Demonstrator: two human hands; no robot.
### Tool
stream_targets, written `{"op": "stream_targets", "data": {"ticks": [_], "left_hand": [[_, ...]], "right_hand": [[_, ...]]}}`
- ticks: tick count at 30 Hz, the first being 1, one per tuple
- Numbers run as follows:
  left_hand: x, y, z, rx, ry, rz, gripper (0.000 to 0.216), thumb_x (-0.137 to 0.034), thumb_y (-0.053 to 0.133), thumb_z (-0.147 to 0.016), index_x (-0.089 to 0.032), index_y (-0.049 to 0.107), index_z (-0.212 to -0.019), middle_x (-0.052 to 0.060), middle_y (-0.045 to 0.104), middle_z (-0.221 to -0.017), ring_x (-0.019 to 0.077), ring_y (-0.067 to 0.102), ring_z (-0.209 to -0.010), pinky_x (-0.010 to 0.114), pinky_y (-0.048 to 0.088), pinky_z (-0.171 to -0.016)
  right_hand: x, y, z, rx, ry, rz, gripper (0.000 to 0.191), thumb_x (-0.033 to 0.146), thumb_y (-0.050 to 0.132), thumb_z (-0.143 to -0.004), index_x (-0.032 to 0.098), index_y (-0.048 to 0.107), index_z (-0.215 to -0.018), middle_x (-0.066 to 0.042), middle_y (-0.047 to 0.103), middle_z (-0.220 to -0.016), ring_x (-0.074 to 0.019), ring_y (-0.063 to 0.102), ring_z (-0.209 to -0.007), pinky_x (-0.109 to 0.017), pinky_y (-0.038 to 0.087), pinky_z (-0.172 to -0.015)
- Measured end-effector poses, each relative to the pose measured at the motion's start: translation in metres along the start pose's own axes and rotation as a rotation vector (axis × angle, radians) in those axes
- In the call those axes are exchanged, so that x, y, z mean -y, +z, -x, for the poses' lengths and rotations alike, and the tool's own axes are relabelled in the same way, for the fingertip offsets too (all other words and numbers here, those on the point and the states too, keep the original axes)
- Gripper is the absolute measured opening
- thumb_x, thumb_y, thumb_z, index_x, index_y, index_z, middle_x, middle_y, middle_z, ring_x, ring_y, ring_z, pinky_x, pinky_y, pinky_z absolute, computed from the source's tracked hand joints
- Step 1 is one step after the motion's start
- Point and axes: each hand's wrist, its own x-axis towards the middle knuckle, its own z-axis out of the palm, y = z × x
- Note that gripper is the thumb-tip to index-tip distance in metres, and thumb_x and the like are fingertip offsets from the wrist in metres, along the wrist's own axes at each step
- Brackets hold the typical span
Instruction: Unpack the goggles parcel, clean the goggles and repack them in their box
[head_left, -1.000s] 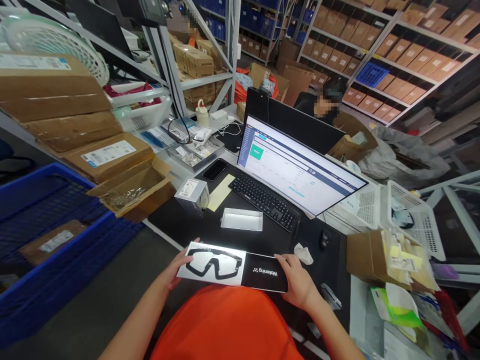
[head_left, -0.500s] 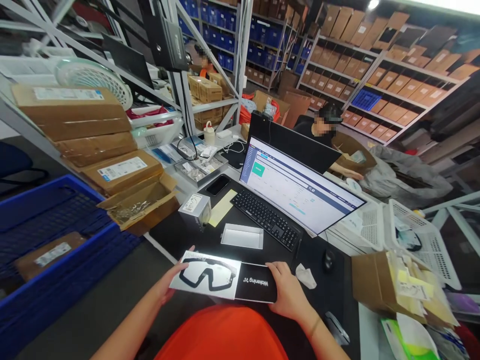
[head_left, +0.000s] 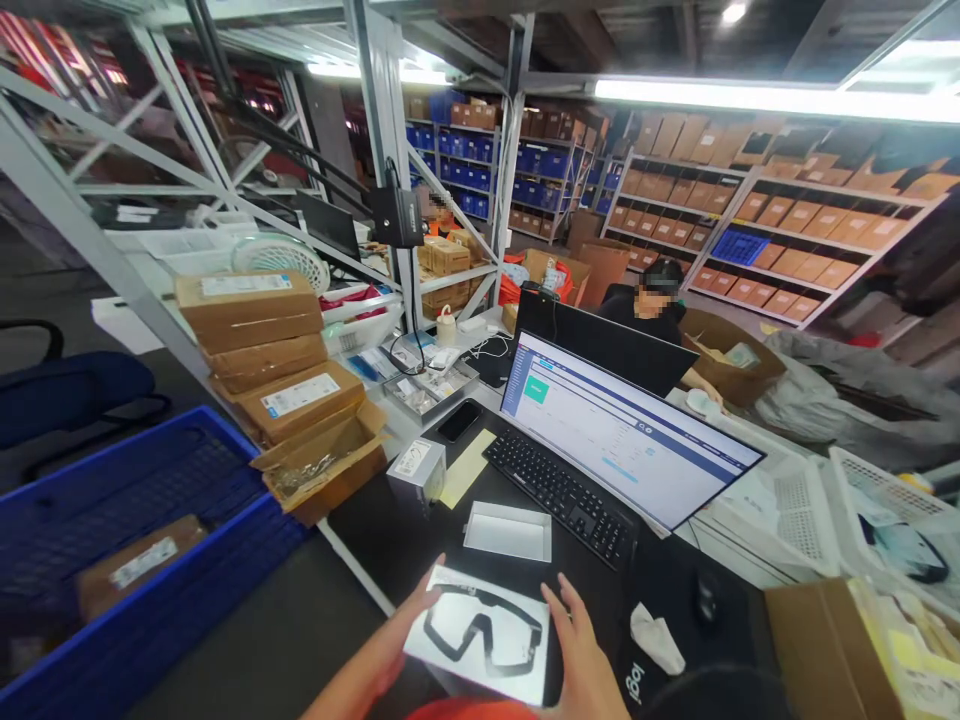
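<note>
Low in front of me is a white eyewear box [head_left: 480,632], its top printed with black-framed shield glasses. My left hand [head_left: 401,635] is closed around the box's left side, thumb on the top face. Along the right edge lies my right hand [head_left: 581,650], its fingers stretched up against the side, pressing the box between both hands. An empty-looking white tray [head_left: 508,532] rests on the black desk mat just beyond. Farther left stands a grey-white carton [head_left: 417,475] with a label.
Behind the tray are a black keyboard [head_left: 559,495], a monitor [head_left: 622,430] and a phone [head_left: 459,420]. Crumpled tissue [head_left: 658,638] and a mouse [head_left: 706,598] lie right. Brown boxes [head_left: 300,400] and a blue crate [head_left: 247,530] stand left. A co-worker [head_left: 649,310] sits beyond the monitor.
The black section with white lettering that stuck out of the box's right end is out of sight. My right hand has come closer to my left, and the view has tilted up.
</note>
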Motion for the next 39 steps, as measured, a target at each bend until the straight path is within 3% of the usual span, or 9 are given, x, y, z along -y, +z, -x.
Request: {"op": "stream_targets", "data": {"ticks": [3,8,15,19,22,26,30,34,39], "left_hand": [[0.009,0.018,-0.006,0.042,0.031,-0.067,0.111,-0.05,0.084,-0.071,-0.022,0.026,-0.161,0.012,0.038,-0.162,0.0354,0.043,-0.145,0.043,0.031,-0.123],[0.016,0.029,-0.015,0.043,0.032,-0.18,0.107,-0.056,0.078,-0.076,-0.026,0.021,-0.162,0.008,0.026,-0.168,0.0354,0.034,-0.15,0.046,0.028,-0.125],[0.011,0.039,-0.01,-0.045,-0.02,-0.164,0.084,-0.041,0.071,-0.085,-0.026,0.033,-0.158,0.009,0.041,-0.162,0.0333,0.046,-0.144,0.048,0.031,-0.123],[0.009,0.039,0.003,-0.188,-0.095,-0.042,0.074,-0.029,0.063,-0.09,-0.012,0.034,-0.156,0.017,0.07,-0.132,0.0332,0.07,-0.114,0.047,0.051,-0.106],[0.01,0.036,0.011,-0.289,-0.18,0.058,0.073,-0.029,0.06,-0.092,0.001,0.034,-0.153,0.018,0.08,-0.098,0.0348,0.077,-0.086,0.048,0.061,-0.086],[0.01,0.036,0.019,-0.354,-0.189,0.174,0.07,-0.025,0.054,-0.094,-0.001,0.03,-0.156,0.01,0.08,-0.077,0.0317,0.078,-0.075,0.047,0.061,-0.087],[0.007,0.045,0.023,-0.267,-0.158,0.202,0.067,-0.023,0.048,-0.096,-0.011,0.028,-0.159,0.009,0.082,-0.092,0.0291,0.078,-0.085,0.047,0.056,-0.098],[0.003,0.051,0.025,-0.172,-0.172,0.274,0.066,-0.029,0.041,-0.099,-0.019,0.022,-0.162,0.01,0.078,-0.117,0.0303,0.074,-0.106,0.049,0.05,-0.107],[0.002,0.05,0.031,-0.223,-0.132,0.271,0.068,-0.027,0.041,-0.098,-0.02,0.02,-0.162,0.009,0.078,-0.117,0.0295,0.072,-0.112,0.047,0.049,-0.109]], "right_hand": [[0.008,-0.004,0.004,-0.022,0.003,-0.033,0.125,0.041,0.085,-0.054,0.03,0.021,-0.16,-0.012,-0.016,-0.169,-0.0414,0.023,-0.152,-0.047,0.052,-0.1],[0.03,-0.021,0.008,0.033,0.034,0.033,0.125,0.044,0.085,-0.054,0.031,0.021,-0.16,-0.011,-0.029,-0.167,-0.0432,0.021,-0.152,-0.054,0.044,-0.107],[0.045,-0.028,0.012,0.131,0.084,0.107,0.11,0.039,0.082,-0.064,0.034,0.027,-0.159,-0.008,-0.006,-0.172,-0.0408,0.003,-0.156,-0.061,0.04,-0.109],[0.017,-0.013,0.025,-0.069,0.053,-0.313,0.088,0.05,0.072,-0.078,0.032,0.034,-0.156,-0.007,-0.008,-0.172,-0.0348,0.021,-0.154,-0.051,0.042,-0.113],[-0.009,-0.004,0.023,-0.236,0.145,-0.682,0.076,0.069,0.053,-0.088,0.031,0.038,-0.153,-0.009,0.01,-0.171,-0.0311,0.027,-0.152,-0.049,0.043,-0.113],[-0.018,-0.008,0.018,-0.167,0.282,-0.932,0.093,0.089,0.038,-0.082,0.031,0.035,-0.154,-0.012,0.03,-0.165,-0.0326,0.032,-0.151,-0.055,0.029,-0.121],[0.003,-0.017,0.018,-0.056,0.219,-0.925,0.091,0.082,0.044,-0.086,0.028,0.03,-0.157,-0.011,0.033,-0.163,-0.0285,0.031,-0.151,-0.049,0.024,-0.124],[0.021,-0.02,0.014,-0.107,0.126,-0.741,0.086,0.078,0.034,-0.093,0.024,0.027,-0.159,-0.012,0.026,-0.165,-0.0242,0.022,-0.154,-0.044,0.013,-0.128],[0.014,-0.027,0.011,-0.122,0.123,-0.768,0.087,0.079,0.041,-0.09,0.023,0.03,-0.156,-0.014,0.023,-0.165,-0.0289,0.032,-0.149,-0.048,0.024,-0.124]]}}
